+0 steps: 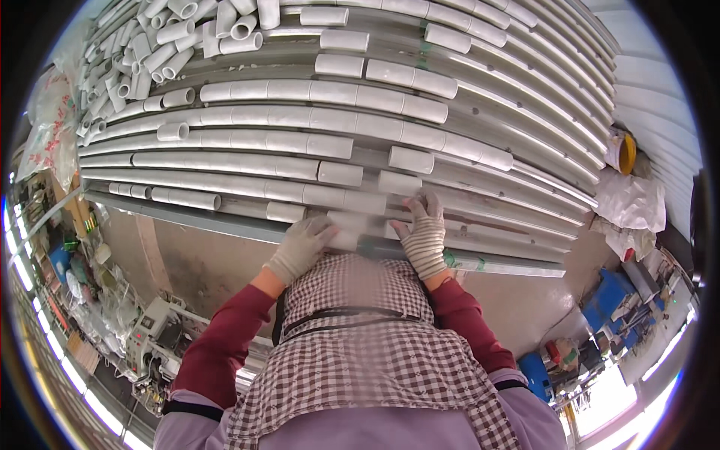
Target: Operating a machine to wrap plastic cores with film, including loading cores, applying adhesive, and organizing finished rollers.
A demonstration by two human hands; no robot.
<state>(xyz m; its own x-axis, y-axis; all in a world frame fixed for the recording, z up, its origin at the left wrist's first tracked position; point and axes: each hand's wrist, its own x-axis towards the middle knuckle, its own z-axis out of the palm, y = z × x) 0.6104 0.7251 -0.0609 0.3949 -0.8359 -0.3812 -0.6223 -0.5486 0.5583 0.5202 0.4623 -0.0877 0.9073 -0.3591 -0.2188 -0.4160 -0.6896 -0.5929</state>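
Note:
Both my hands wear pale knitted gloves and are at the near edge of a ridged metal rack (517, 264) lined with short white tubes. My left hand (301, 246) has its fingers curled at the end of a blurred short white tube (344, 240). Another white tube (360, 222) lies just beyond it, between my hands. My right hand (424, 234), in a striped glove, has its thumb apart from its fingers. The fingertips are close to a loose white tube (400, 182), and I see nothing gripped in that hand.
Rows of white tubes (322, 93) lie end to end in the grooves. A jumbled heap of tubes (176, 31) fills the far left. A plastic bag (51, 135) hangs left; a yellow-rimmed container (624, 153) and clear plastic sheeting (634, 202) are right. A machine (154, 330) stands behind on the left.

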